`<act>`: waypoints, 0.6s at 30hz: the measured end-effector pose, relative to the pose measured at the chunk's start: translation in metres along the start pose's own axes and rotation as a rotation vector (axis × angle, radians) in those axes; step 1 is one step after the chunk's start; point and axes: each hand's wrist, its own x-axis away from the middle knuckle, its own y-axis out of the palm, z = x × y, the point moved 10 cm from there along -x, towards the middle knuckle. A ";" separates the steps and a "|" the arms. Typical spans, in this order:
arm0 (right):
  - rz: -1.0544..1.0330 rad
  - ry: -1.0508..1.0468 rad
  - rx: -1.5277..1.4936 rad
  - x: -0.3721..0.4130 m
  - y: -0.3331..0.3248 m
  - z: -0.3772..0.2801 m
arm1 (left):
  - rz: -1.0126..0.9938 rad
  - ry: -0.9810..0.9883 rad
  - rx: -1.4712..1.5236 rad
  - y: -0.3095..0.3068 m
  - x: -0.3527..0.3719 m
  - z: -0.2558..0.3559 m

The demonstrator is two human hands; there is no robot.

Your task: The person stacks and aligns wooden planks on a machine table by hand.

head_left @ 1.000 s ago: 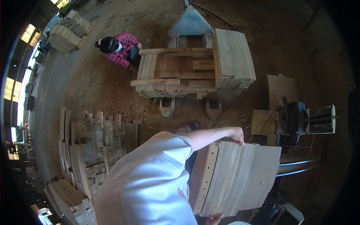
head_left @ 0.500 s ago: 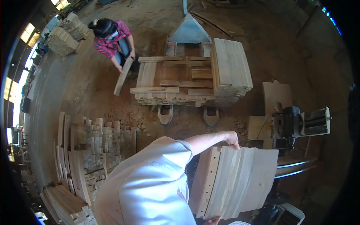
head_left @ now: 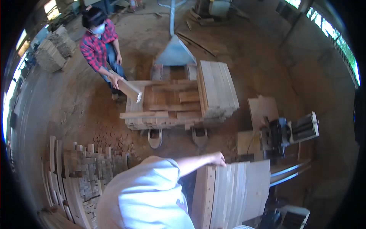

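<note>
My left hand [head_left: 218, 158] is at the far end of a row of pale wooden planks [head_left: 230, 191]. Its fingers are closed over the plank ends, though blur softens the grip. The planks lie side by side on a work surface, between a strip with a row of dark holes [head_left: 209, 192] and a wide pale board [head_left: 256, 187]. My right hand is out of view below the frame. A white sleeve [head_left: 152, 183] and my torso fill the bottom centre.
A co-worker in a checked shirt [head_left: 100, 42] holds a wooden board [head_left: 130, 91] over a stack of planks [head_left: 146, 124] on a pallet truck [head_left: 175, 51]. A motorised machine [head_left: 280, 131] stands at right. More stacked wood [head_left: 89, 171] is at lower left.
The view has tilted up, and my right hand has left it. My left hand has shifted along the plank ends toward the holed strip. The co-worker has straightened and brought the board over the stack.
</note>
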 end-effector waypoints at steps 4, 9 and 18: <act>-0.031 -0.217 -0.186 0.025 0.041 -0.030 | 0.079 -0.021 0.101 -0.016 0.020 -0.013; 0.110 -0.182 -0.310 0.056 0.028 0.011 | -0.065 -0.089 0.290 0.007 0.018 -0.033; 0.338 -0.370 -0.495 0.097 0.054 0.016 | -0.114 -0.176 0.406 0.001 0.048 -0.039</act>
